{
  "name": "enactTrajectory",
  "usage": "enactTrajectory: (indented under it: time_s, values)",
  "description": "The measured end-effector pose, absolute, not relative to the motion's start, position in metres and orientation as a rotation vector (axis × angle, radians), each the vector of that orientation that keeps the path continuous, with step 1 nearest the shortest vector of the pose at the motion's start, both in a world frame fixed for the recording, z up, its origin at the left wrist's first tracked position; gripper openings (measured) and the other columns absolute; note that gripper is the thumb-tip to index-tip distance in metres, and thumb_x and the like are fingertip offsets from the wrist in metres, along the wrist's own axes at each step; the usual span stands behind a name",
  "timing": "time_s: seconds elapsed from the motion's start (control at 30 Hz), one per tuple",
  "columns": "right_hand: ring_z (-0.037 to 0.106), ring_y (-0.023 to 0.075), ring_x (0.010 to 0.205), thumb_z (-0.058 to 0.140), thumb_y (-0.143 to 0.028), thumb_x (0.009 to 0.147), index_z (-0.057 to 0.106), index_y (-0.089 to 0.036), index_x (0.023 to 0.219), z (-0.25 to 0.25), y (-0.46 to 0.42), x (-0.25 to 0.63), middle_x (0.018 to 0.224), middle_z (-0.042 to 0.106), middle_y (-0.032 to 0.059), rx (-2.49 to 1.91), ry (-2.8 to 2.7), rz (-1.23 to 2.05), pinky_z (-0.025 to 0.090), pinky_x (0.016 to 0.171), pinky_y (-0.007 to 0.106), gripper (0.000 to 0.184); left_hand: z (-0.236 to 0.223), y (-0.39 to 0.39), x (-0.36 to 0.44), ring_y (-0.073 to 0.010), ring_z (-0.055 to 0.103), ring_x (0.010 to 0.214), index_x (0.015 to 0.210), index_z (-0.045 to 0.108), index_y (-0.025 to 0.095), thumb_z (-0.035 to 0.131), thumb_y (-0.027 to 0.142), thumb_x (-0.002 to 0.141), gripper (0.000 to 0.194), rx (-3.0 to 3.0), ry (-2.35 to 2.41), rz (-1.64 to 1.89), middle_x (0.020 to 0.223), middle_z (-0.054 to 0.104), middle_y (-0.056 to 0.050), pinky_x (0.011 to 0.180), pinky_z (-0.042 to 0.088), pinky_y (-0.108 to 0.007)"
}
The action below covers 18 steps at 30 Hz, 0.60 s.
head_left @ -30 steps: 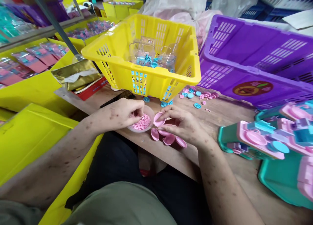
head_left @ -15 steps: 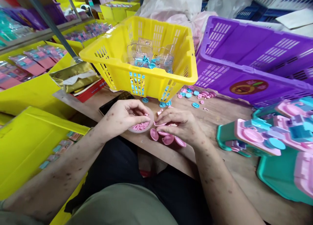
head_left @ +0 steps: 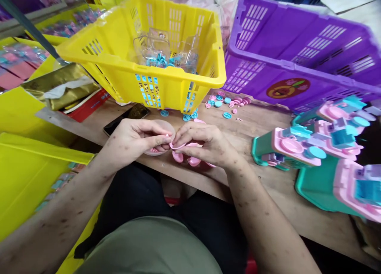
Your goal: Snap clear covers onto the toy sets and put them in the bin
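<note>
My left hand [head_left: 139,137] pinches a tiny pink plastic piece [head_left: 168,136] between thumb and forefinger. Facing it, my right hand [head_left: 205,143] grips a shallow pink toy dish [head_left: 178,146] by its edge, and the two parts meet or nearly meet. Partly under my left hand is a round translucent tub [head_left: 167,127] with small pink pieces in it. More shallow pink dishes [head_left: 194,161] lie on the table just below my right hand, some half covered by it.
A yellow crate [head_left: 143,68] with clear packaging and blue parts stands ahead. Beside it is a purple crate [head_left: 256,75]. Loose pink and blue parts [head_left: 227,100] lie between. Green-and-pink toy sets [head_left: 276,147] stand at right, a dark phone [head_left: 127,117] at left.
My left hand has lifted away from the tub's contents with the tiny piece. Both hands have come together, the piece now at the dish's edge. The whole view has shifted slightly.
</note>
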State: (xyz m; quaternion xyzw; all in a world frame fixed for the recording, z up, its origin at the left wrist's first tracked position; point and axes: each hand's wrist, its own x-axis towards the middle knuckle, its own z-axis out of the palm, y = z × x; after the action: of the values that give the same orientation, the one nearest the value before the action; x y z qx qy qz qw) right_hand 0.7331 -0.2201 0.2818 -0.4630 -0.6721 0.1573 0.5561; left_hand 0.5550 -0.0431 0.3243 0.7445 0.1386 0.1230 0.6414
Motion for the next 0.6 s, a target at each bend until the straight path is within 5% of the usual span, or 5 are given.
enactTrajectory:
  time_s: [0.17, 0.4, 0.6]
  values:
    - [0.081, 0.0183, 0.104, 0.085, -0.027, 0.105, 0.082, -0.020, 0.105, 0.284, -0.221, 0.734, 0.108, 0.084, 0.0062, -1.114, -1.584, 0.361, 0.066, 0.096, 0.033, 0.007, 0.326, -0.041, 0.556, -0.0233, 0.086, 0.080, 0.092, 0.091, 0.020, 0.102, 0.055, 0.080, 0.038, 1.726, 0.347, 0.244, 0.092, 0.088, -0.007, 0.079, 0.075, -0.030]
    - [0.080, 0.0202, 0.103, 0.079, -0.042, 0.109, 0.083, -0.024, 0.104, 0.284, -0.223, 0.735, 0.106, 0.085, 0.0053, -1.187, -1.592, 0.381, 0.065, 0.097, 0.036, 0.019, 0.334, -0.037, 0.554, -0.0241, 0.084, 0.088, 0.092, 0.091, 0.024, 0.089, 0.041, 0.091, 0.018, 1.958, 0.285, 0.201, 0.098, 0.089, -0.004, 0.081, 0.073, -0.030]
    - [0.079, 0.0180, 0.105, 0.081, -0.031, 0.108, 0.083, -0.024, 0.108, 0.283, -0.224, 0.731, 0.109, 0.082, 0.0054, -1.159, -1.666, 0.285, 0.064, 0.097, 0.031, 0.008, 0.345, -0.022, 0.559, -0.0213, 0.079, 0.074, 0.085, 0.089, 0.024, 0.084, 0.040, 0.092, 0.018, 2.127, 0.095, -0.058, 0.081, 0.085, -0.004, 0.071, 0.065, -0.027]
